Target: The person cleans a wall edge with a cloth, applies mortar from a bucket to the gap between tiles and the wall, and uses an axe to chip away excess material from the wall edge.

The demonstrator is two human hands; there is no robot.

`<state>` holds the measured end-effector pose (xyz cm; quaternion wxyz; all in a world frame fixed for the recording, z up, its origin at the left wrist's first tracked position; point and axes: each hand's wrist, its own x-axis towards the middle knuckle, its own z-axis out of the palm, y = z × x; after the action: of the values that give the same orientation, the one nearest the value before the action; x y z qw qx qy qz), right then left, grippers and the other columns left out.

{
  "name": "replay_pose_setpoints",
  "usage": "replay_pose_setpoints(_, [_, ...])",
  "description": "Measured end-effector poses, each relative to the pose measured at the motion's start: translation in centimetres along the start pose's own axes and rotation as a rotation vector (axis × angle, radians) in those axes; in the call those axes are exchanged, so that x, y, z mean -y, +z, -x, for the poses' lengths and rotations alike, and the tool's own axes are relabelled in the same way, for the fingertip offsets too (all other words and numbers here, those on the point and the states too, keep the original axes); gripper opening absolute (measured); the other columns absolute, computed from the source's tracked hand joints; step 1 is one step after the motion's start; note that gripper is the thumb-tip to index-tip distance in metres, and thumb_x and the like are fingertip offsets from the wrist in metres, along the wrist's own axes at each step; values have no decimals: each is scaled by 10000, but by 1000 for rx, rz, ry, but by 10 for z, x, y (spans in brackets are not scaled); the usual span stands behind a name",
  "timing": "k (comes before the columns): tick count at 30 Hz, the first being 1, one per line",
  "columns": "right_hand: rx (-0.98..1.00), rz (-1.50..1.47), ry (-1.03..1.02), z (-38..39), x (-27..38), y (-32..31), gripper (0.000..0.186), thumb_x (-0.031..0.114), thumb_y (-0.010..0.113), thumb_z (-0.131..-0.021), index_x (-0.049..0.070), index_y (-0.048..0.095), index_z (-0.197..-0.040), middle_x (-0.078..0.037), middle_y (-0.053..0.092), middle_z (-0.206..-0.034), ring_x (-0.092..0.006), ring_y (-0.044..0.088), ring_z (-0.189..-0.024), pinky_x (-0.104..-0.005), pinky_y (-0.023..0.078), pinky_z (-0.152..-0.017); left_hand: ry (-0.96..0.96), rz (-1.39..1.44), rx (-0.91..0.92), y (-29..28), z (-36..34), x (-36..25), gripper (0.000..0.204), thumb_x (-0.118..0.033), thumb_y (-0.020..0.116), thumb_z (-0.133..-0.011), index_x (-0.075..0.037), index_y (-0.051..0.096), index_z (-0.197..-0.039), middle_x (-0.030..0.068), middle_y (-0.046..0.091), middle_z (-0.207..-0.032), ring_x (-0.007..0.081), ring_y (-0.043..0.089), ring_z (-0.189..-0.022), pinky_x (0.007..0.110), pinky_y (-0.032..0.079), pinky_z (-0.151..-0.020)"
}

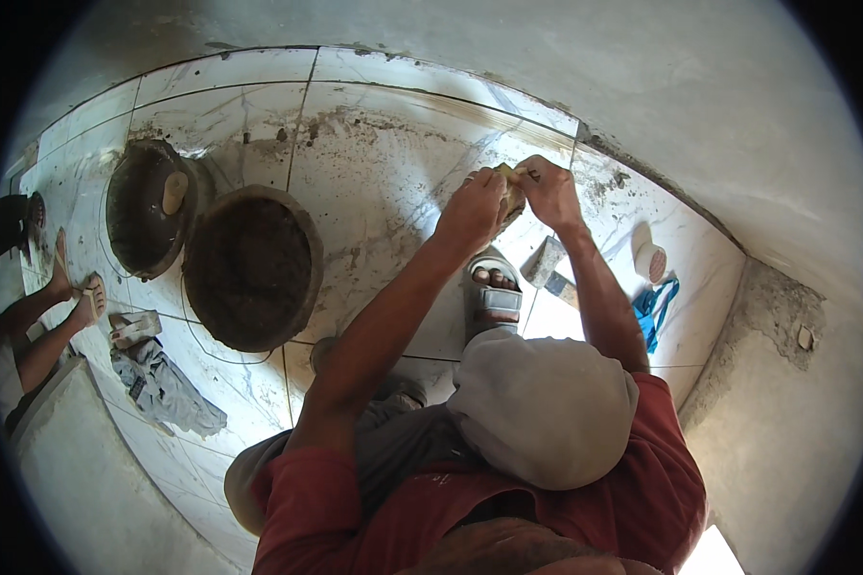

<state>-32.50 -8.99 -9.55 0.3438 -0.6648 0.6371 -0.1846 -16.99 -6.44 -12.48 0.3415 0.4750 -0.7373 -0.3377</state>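
My left hand (473, 208) and my right hand (550, 195) meet in front of me above the tiled floor, fingers closed. Between their fingertips is a small yellowish piece (506, 171), too small to name. A brownish, roughly cylindrical object (514, 202) shows below it, beside my left fingers; its kind is unclear and it is partly hidden. My sandalled foot (496, 297) is under my left wrist. A flat grey tool-like block (547, 261) lies on the floor near my right forearm.
Two dark buckets stand at left: one (254, 268) looks muddy inside, the other (144, 216) holds a pale cylindrical piece (174, 193). Grey cloth (168, 388) lies near another person's feet (91, 299). At right are a pale round object (650, 262) and blue straps (654, 314), beside the wall (767, 335).
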Motion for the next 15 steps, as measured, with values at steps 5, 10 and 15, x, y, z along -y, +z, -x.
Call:
replay_pose_setpoints(5, [-374,-124,180,-18,-89,5,143,106,595,-789,22,654,-888,-82,651,-730,-146,587,-649,-267,468,-597,55,-7,10,12,2,-6,177,-48,596,-742,-5,503,-887,166,511,-828,349,539,-775,430,457,-651])
replay_pose_setpoints(10, [-582,-658,464,-20,-90,-100,277,163,617,-818,20,588,-1053,-75,622,-904,-142,581,-767,-253,482,-612,-55,28,-32,0,26,17,149,-66,594,-753,-9,504,-857,177,519,-806,353,547,-744,428,458,-659])
replay_pose_setpoints(15, [-400,-737,285,21,-12,-144,326,169,583,-858,-41,540,-1104,-94,607,-927,-173,586,-840,-267,482,-678,-23,241,-213,16,-34,-23,115,-47,589,-756,-28,495,-820,145,521,-778,293,550,-686,402,457,-616])
